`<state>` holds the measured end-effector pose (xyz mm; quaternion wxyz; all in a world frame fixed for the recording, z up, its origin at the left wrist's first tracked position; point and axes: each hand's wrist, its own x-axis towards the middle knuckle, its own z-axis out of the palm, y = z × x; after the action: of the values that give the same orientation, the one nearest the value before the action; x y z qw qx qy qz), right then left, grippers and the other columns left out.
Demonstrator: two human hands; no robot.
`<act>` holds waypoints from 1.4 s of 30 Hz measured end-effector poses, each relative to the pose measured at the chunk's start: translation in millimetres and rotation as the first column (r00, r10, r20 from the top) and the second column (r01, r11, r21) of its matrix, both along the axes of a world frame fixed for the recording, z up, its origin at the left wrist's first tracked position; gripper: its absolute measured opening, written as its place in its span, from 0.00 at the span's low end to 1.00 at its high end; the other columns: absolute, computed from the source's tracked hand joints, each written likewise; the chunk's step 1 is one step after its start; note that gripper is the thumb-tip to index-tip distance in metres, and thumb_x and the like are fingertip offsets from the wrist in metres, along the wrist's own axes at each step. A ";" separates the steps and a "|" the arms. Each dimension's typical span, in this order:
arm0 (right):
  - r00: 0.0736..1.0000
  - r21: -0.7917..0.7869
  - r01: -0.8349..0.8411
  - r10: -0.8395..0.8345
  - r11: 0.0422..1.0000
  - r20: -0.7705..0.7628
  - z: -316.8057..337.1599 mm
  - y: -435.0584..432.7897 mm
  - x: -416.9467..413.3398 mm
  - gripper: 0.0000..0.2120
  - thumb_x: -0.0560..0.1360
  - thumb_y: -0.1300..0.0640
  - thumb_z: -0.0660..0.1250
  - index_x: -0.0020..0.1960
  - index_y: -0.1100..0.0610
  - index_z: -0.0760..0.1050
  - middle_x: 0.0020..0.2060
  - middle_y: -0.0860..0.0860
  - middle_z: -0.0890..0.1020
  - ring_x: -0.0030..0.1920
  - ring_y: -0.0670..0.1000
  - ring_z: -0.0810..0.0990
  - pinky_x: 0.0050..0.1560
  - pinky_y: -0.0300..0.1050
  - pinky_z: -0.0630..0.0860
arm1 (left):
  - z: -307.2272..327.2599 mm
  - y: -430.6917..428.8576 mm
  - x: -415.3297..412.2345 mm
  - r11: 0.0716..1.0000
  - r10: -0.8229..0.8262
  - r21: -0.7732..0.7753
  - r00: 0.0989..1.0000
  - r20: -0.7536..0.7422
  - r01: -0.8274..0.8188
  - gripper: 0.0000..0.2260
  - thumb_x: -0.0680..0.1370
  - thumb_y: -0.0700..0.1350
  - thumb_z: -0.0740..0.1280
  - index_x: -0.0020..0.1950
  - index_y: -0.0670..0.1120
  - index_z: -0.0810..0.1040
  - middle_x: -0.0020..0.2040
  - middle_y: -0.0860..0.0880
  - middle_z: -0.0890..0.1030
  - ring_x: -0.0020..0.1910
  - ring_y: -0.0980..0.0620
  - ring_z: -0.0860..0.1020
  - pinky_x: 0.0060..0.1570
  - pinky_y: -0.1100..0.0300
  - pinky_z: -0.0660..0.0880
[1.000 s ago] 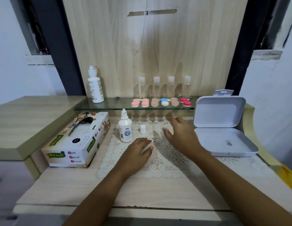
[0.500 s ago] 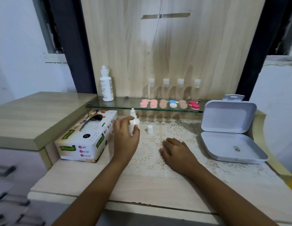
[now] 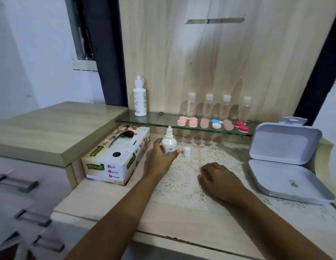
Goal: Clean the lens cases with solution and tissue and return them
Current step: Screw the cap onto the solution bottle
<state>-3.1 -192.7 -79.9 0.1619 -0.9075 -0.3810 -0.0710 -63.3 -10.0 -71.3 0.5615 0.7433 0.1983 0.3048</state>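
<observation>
Several lens cases in pink, tan, blue-white and red lie in a row on the glass shelf. A small white solution bottle stands uncapped on the lace mat, and my left hand is wrapped around its lower part. Its white cap stands just to the right. The tissue box sits left of the bottle. My right hand rests on the mat, fingers curled, holding nothing.
A taller white bottle stands at the shelf's left end, and several clear bottles line the wall behind the cases. An open white plastic box lies at the right. A raised wooden counter is on the left.
My left hand moved from the mat up to the small bottle and closed around it. My right hand drew back toward me and curled its fingers. The view shifted left.
</observation>
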 end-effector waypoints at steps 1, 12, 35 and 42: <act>1.000 -0.017 0.006 -0.006 1.000 0.005 2.8 2.7 4.1 0.18 0.77 0.47 0.57 0.61 0.54 0.73 0.58 0.52 0.76 0.57 0.54 0.74 0.57 0.47 0.72 | -0.6 0.5 0.0 1.000 0.008 0.013 1.000 -0.001 -0.008 0.27 0.72 0.45 0.73 0.68 0.44 0.67 0.61 0.47 0.76 0.57 0.51 0.75 0.55 0.59 0.71; 0.996 0.114 0.074 -0.069 0.991 -0.048 14.0 71.4 35.2 0.20 0.79 0.49 0.57 0.70 0.48 0.65 0.68 0.52 0.70 0.66 0.55 0.68 0.64 0.56 0.67 | -3.5 1.5 -1.4 0.997 0.021 0.074 1.000 0.005 -0.021 0.22 0.73 0.46 0.72 0.64 0.46 0.70 0.57 0.49 0.78 0.52 0.54 0.76 0.48 0.63 0.69; 0.955 0.463 -0.212 0.283 0.860 -0.088 99.9 108.7 8.5 0.17 0.76 0.57 0.66 0.64 0.55 0.74 0.60 0.52 0.78 0.56 0.47 0.77 0.55 0.38 0.71 | -2.1 2.2 -4.5 0.996 -0.005 0.088 1.000 -0.012 0.006 0.18 0.75 0.47 0.70 0.62 0.47 0.70 0.50 0.52 0.76 0.46 0.55 0.75 0.37 0.69 0.69; 0.951 0.337 -0.273 0.305 0.901 -0.044 101.7 103.8 8.2 0.18 0.75 0.58 0.67 0.64 0.54 0.74 0.59 0.51 0.79 0.49 0.42 0.74 0.51 0.34 0.69 | -2.9 2.5 -3.4 0.997 -0.008 0.072 1.000 -0.003 0.009 0.19 0.74 0.47 0.70 0.62 0.47 0.70 0.51 0.51 0.77 0.48 0.52 0.76 0.43 0.62 0.70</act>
<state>5.1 -88.8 21.9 0.3370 -0.8037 -0.4861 -0.0647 -66.7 -7.5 -74.1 0.5353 0.7643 0.1847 0.3084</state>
